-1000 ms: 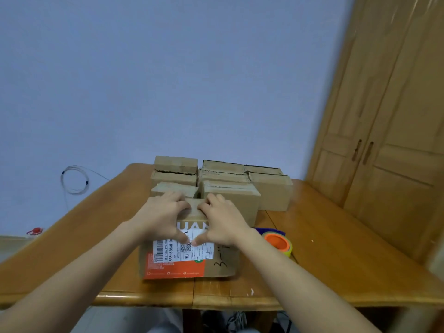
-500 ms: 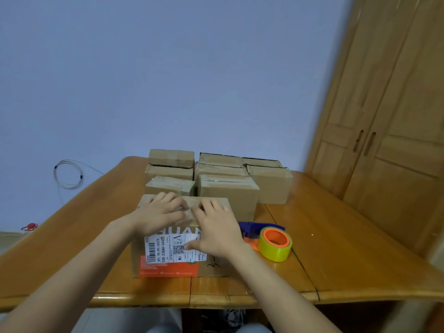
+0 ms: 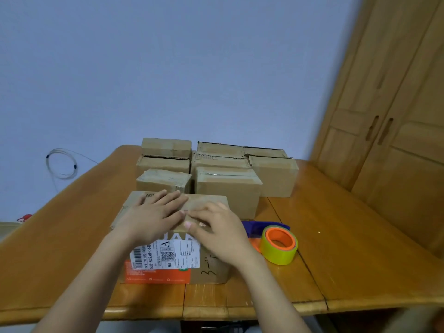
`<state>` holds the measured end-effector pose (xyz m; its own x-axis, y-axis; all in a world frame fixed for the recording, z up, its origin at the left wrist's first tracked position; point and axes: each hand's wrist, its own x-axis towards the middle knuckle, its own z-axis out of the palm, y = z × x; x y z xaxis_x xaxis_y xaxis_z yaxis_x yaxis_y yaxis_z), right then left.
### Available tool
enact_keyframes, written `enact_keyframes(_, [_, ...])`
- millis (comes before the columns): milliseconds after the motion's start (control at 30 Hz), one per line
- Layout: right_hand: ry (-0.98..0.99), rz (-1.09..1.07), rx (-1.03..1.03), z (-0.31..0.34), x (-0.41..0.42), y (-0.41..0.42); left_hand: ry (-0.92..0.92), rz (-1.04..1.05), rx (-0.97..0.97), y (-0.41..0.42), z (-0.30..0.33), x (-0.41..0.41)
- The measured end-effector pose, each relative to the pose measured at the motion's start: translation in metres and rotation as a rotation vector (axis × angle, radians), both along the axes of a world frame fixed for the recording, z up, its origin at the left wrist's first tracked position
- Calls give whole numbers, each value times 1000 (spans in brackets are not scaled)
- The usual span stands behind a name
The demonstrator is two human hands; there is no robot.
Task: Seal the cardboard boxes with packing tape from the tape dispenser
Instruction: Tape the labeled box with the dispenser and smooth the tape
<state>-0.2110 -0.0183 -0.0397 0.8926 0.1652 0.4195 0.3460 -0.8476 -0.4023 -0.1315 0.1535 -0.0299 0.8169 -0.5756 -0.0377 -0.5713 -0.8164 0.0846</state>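
While our left hand (image 3: 153, 216) and right hand (image 3: 217, 228) lie with fingers flat and loosely spread on the near box (image 3: 177, 239), we should rub the seam firmly before reaching right for the tape dispenser (image 3: 276, 243) on the surface (image 3: 348, 248)

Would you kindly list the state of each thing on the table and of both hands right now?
Front box: flaps down, held flat by both hands.
Left hand: fingers straight, pressing the box top.
Right hand: flat on the box top, beside the left.
Tape dispenser: lying on the table right of the box, untouched.
Rear boxes: closed, grouped behind the front box.
Cupboard doors: shut.
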Motion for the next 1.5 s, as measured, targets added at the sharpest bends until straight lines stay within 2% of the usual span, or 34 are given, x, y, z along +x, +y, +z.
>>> enact_keyframes(67, [35,29,253,7,2,-12,13,11,-48,-1,1,-1])
enact_keyframes(133, [-8,-29,301,16,5,-34,0,19,-88,-1,1,-2])
enact_keyframes(200, [-29,-150,203,19,7,-67,-8,21,-94,0,0,-1])
enact_keyframes(267, [36,-259,69,19,9,-105,0,24,-90,1,0,-1])
enact_keyframes(433, [540,-358,-328,1,10,-176,-2,23,-134,2,-1,-3])
enact_keyframes(533, [620,-365,-409,-22,21,-192,-21,19,-119,1,-1,-4])
enact_keyframes(700, [489,-309,-385,-49,40,-190,-26,18,-132,1,1,-6])
enact_keyframes(867, [351,-403,-395,-59,39,-189,-9,4,-123,-9,4,-11])
enact_keyframes(967, [157,-491,-246,-57,32,-209,7,-27,-126,-25,5,-16])
enact_keyframes(1067, [-81,-480,-72,-39,21,-229,23,-64,-133,-48,6,-20])
enact_keyframes(1300, [-476,-401,-16,48,-9,-227,79,-121,-245,-106,11,-27])
enact_keyframes(1367, [-554,-321,-43,70,-18,-215,130,-114,-379,-113,15,-24])
enact_keyframes(1500, [-605,-222,-41,92,-28,-195,372,15,-1112,-112,35,-26])
